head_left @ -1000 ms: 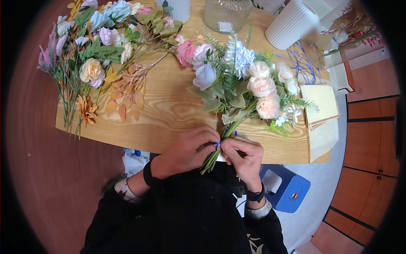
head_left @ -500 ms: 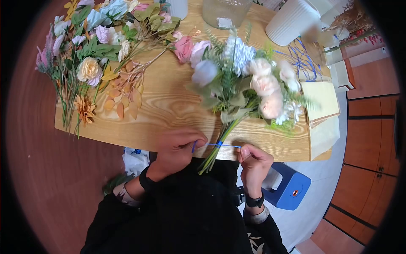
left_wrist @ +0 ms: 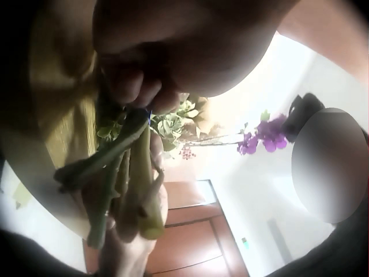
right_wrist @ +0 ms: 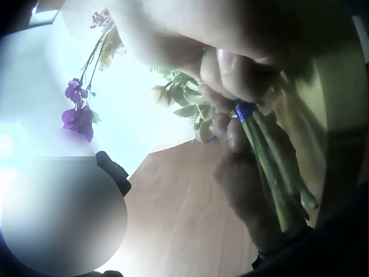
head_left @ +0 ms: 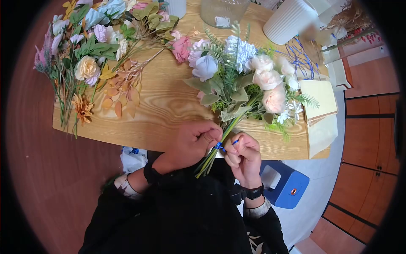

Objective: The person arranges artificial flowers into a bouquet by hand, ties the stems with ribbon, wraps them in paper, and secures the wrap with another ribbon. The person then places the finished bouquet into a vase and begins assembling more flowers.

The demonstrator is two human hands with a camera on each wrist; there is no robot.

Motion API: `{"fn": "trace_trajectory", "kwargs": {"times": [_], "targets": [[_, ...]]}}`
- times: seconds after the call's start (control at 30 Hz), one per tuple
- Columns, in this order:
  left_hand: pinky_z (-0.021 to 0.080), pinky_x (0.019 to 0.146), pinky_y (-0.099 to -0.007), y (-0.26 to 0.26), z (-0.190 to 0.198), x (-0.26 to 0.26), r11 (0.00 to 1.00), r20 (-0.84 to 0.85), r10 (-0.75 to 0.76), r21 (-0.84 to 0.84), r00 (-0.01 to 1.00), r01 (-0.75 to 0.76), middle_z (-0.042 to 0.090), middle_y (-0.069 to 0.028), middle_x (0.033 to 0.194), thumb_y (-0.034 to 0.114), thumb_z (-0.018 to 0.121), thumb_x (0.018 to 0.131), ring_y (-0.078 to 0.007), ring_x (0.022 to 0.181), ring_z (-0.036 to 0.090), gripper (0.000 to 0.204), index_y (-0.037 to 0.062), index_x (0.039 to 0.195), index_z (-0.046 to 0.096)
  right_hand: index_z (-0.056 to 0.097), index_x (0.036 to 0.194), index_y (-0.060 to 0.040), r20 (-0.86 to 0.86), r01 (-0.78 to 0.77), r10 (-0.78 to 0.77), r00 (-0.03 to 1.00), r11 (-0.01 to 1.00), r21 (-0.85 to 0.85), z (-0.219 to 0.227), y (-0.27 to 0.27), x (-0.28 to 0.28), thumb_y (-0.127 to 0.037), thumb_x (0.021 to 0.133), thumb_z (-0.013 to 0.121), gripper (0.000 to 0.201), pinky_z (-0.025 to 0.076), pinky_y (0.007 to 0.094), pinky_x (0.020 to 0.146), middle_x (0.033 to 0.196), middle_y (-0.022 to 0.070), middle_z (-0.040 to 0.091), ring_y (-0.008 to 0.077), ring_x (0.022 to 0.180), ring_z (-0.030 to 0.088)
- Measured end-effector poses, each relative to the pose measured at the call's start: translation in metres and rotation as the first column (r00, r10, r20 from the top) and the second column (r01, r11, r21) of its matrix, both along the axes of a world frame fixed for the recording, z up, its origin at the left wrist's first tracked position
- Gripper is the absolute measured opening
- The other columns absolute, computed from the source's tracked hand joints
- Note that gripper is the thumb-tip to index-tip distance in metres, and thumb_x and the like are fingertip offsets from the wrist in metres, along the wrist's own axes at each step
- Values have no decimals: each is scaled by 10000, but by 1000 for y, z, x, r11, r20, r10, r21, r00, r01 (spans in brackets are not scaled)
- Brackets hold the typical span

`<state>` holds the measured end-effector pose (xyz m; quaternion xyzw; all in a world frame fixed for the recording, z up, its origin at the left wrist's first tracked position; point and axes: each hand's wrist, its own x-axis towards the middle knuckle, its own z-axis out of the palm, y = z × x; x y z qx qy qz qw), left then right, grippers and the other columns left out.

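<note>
A bouquet of pale pink, white and lilac flowers [head_left: 268,80] lies over the table's front part, its green stems [head_left: 206,163] pointing toward the person. Blue ribbon [head_left: 218,145] wraps the stems, and the right wrist view also shows this blue band [right_wrist: 244,111]. The left hand [head_left: 190,144] pinches at the band from the left, fingers curled against the stems. Just right of the stems, the right hand [head_left: 245,156] has ribbon looped over a finger and pinches it. Cut stem ends [left_wrist: 138,196] fill the left wrist view below the fingers; the exact fingertip grip is hidden there.
Loose flowers and leaves [head_left: 86,67] cover the table's left side. At the back stand a glass vase [head_left: 223,12] and a white ribbed vase [head_left: 289,21]. Blue ribbon strands [head_left: 302,59] and cream paper sheets [head_left: 318,99] lie right. A blue stool [head_left: 285,186] stands below.
The hands closed in on the stems, drew apart with the ribbon stretched between them, and are now back together at the band. A loop now shows at the right fingers.
</note>
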<state>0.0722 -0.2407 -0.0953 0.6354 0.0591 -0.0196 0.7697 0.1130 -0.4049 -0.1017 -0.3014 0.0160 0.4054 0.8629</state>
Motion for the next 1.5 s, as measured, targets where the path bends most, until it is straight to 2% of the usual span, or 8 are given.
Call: {"fn": "trace_trajectory", "kwargs": {"times": [0.23, 0.77, 0.83, 0.97, 1.03, 1.13, 1.23, 1.5], "targets": [[340, 493, -204, -5, -1, -1, 963, 117, 120, 226, 986, -144, 497, 0, 588, 159, 510, 898, -59, 540, 430, 277, -14, 686, 547, 500, 720, 13, 101, 203, -184, 978, 954, -223, 1, 3, -3, -144, 894, 497, 235, 177, 208, 388, 577, 61, 431, 57, 422, 252], [348, 480, -211, 9, -10, 5, 986, 97, 111, 114, 989, -122, 529, -15, 610, 223, 497, 912, -72, 517, 452, 326, -14, 695, 552, 497, 719, 16, 90, 272, -258, 962, 926, -262, -1, 3, 4, -117, 899, 484, 224, 181, 212, 384, 603, 83, 457, 67, 414, 248], [415, 526, -221, 13, -12, 5, 998, 52, 40, -50, 998, -38, 582, -48, 684, 226, 504, 909, -93, 564, 525, 288, -25, 783, 569, 499, 731, 14, 132, 265, -238, 962, 931, -249, -1, 5, 4, -120, 906, 476, 221, 193, 213, 385, 623, 86, 467, 68, 410, 246], [485, 618, -253, 10, -10, -1, 995, -15, 65, -73, 998, -66, 623, -89, 783, 169, 535, 889, -131, 635, 585, 226, -52, 906, 578, 500, 761, 7, 145, 304, -274, 951, 919, -252, 0, 13, 2, -111, 919, 447, 205, 313, 237, 498, 697, 77, 484, 90, 495, 322], [509, 688, -277, 2, -4, -3, 934, -79, 283, -202, 956, -293, 635, -114, 841, 89, 588, 846, -153, 682, 606, 204, -68, 976, 581, 499, 768, 5, 137, 332, -307, 942, 915, -231, -2, 13, 0, -111, 924, 439, 203, 352, 250, 562, 711, 67, 479, 103, 544, 362], [491, 634, -238, 0, -2, -18, 980, -120, 194, 68, 974, -186, 634, -82, 858, 59, 648, 796, -106, 692, 591, 250, -42, 1018, 593, 495, 769, -1, 234, 366, -315, 920, 904, -222, -6, 15, -5, -113, 928, 433, 204, 369, 276, 681, 719, 47, 458, 130, 662, 411], [519, 683, -258, 3, -5, -20, 997, -273, 74, 6, 959, -76, 638, -104, 867, 38, 645, 793, -141, 750, 616, 257, -47, 1027, 584, 486, 775, -6, 216, 360, -321, 922, 917, -171, -7, 17, -6, -120, 931, 431, 201, 371, 292, 727, 728, 38, 442, 145, 712, 426], [476, 626, -216, 3, -9, -19, 991, -206, 100, -65, 973, -116, 632, -67, 844, 30, 628, 805, -102, 683, 581, 197, -25, 994, 616, 490, 796, -5, 179, 331, -305, 935, 933, -139, -8, 14, -7, -127, 934, 427, 195, 403, 320, 797, 766, 50, 472, 148, 748, 455]]}}
